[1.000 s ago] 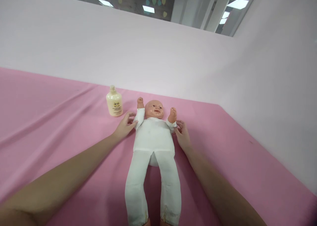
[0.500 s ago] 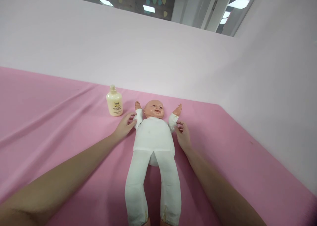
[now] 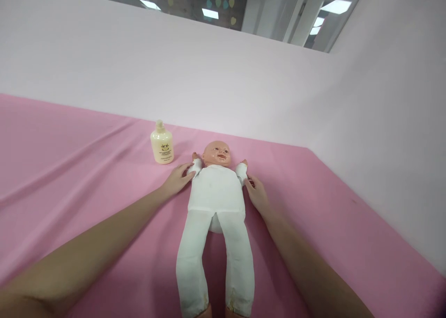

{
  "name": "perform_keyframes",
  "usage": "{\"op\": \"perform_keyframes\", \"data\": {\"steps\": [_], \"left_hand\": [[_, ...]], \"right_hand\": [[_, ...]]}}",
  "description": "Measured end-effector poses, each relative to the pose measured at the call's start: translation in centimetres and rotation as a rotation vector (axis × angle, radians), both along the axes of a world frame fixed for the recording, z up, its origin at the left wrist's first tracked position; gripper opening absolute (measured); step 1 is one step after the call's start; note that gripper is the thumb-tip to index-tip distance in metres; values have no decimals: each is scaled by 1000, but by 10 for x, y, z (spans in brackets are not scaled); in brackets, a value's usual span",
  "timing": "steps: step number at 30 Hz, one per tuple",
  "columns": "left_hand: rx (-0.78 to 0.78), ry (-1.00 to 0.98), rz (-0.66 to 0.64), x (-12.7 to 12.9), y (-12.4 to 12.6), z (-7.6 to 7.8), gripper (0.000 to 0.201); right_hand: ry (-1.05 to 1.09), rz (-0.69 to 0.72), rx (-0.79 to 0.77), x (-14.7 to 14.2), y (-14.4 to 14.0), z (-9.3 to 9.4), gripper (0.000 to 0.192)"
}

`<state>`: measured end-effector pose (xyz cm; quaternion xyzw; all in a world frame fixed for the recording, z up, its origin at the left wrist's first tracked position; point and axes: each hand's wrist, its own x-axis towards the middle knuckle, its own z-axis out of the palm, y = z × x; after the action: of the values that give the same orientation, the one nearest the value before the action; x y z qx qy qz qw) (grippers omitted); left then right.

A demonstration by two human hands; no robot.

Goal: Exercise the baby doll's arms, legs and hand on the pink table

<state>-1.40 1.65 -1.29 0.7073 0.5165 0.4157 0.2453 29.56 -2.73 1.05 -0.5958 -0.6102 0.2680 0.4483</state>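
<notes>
A baby doll [image 3: 216, 202] in a white suit lies on its back on the pink sheet [image 3: 87, 178], head away from me. My left hand [image 3: 177, 179] rests at the doll's sleeve on the left, fingertips touching it. At the other sleeve my right hand [image 3: 257, 195] touches the cloth with its fingertips. Both doll arms lie low beside the head. Neither hand grips anything that I can make out.
A cream lotion bottle [image 3: 162, 144] stands upright on the sheet, left of the doll's head and just beyond my left hand. Pale pink walls close the far side and the right side.
The doll's arms, raised a second ago, have come down flat beside its head. My hands stayed at the sleeves and flattened slightly.
</notes>
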Motion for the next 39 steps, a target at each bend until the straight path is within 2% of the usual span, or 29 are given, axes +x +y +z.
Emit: {"op": "perform_keyframes", "data": {"steps": [3,10,19,24,30,32,36,39], "left_hand": [[-22,9,-46,0,-1,3,53],[-136,-54,-48,2,-12,11,53],[-178,-238,-122,-1,-6,-1,62],[-155,-290,-118,-1,-6,0,69],[-71,-319,-127,4,-10,9,48],[-79,-348,-143,5,-10,9,39],[-116,-468,-215,6,-9,4,15],[-107,-535,-239,7,-8,2,9]], "right_hand": [[4,21,-1,-1,0,1,39],[18,-1,-38,-3,-3,4,41],[163,52,-25,-1,-3,3,46],[266,124,24,0,0,0,55],[398,167,28,1,3,-2,60],[439,187,21,1,4,-4,54],[480,159,28,0,4,-8,25],[486,164,29,1,4,-9,9]]}}
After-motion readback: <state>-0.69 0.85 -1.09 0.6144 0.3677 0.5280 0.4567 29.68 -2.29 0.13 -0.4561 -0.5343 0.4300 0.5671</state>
